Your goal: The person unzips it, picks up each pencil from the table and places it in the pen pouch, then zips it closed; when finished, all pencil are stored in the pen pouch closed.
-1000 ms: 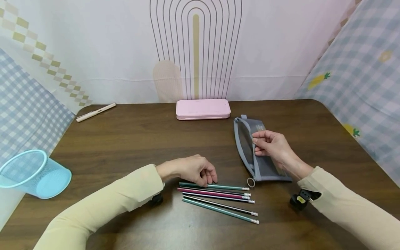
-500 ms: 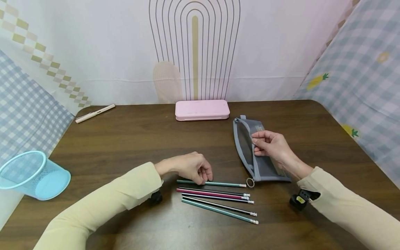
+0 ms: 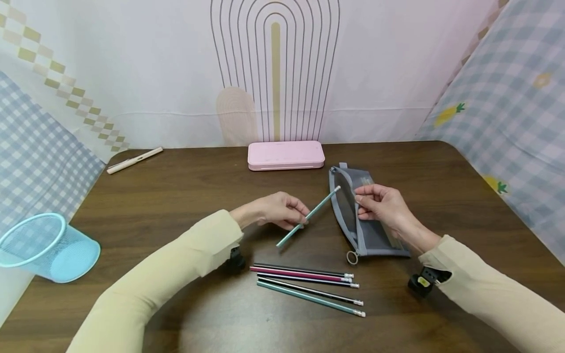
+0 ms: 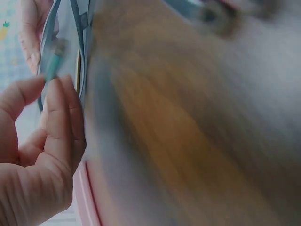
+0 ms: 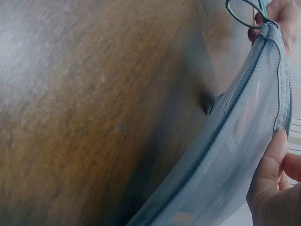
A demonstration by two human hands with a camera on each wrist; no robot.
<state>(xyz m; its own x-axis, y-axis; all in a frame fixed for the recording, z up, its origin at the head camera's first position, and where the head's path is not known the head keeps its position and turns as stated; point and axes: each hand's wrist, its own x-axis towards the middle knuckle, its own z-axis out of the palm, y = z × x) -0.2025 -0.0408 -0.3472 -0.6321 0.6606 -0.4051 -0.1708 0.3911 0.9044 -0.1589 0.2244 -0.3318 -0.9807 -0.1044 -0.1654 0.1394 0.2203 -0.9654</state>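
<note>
My left hand (image 3: 282,211) pinches a green pencil (image 3: 321,205) between thumb and fingers, above the table. The pencil slants up to the right, and its eraser end overlaps the mouth of the grey mesh pencil pouch (image 3: 384,235) in the head view. My right hand (image 3: 385,206) pinches the near edge of the pouch's unzipped opening and keeps it spread. In the left wrist view the pencil's end (image 4: 54,63) points at the pouch. A ring pull (image 3: 352,257) hangs from the pouch's front corner; the right wrist view shows the mesh side (image 5: 221,155) close up.
Several pencils (image 3: 309,289), black, magenta and green, lie side by side in front of the hands. A pink pencil case (image 3: 286,155) sits at the back, a pale pen (image 3: 134,160) at the back left. A blue mesh cup (image 3: 66,250) lies tipped at the left.
My left hand has lifted the green pencil off the table beside the others, moved up and right, and turned its eraser end toward the pouch. My right hand stays on the pouch edge.
</note>
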